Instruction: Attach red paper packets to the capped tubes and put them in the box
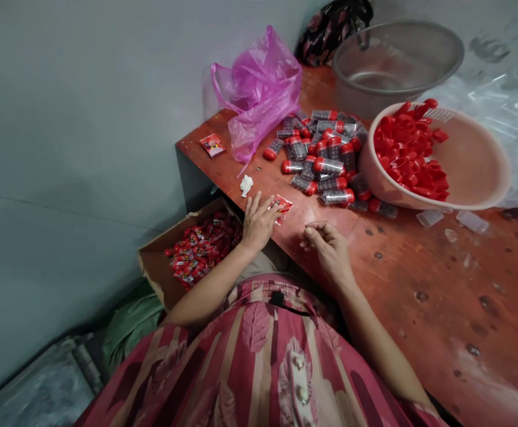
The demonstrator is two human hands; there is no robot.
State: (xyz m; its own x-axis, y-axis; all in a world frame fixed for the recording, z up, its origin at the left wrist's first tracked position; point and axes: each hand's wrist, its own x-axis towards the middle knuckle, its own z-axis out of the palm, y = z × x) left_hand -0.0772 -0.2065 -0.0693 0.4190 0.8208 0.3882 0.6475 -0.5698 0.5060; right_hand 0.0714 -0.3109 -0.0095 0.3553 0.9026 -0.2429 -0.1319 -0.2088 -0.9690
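In the head view now, resting the left hand, fingers slightly apart, over a red packet by the near edge of the table. Holding the right hand just beside, thumb and forefinger narrow; cannot tell whether gripping anything. Apparently steadying the packet, probably calling next for a careful pinch.

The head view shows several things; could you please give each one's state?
Left hand: fingers extended
Right hand: fingers bent
Near red square: flat, partly covered
Far red square: flat
Red-capped tubes: heaped
Pink bowl: upright, holding red pieces
Grey basin: upright
Purple bag: crumpled
Cardboard box: open, holding red items
White scrap: crumpled
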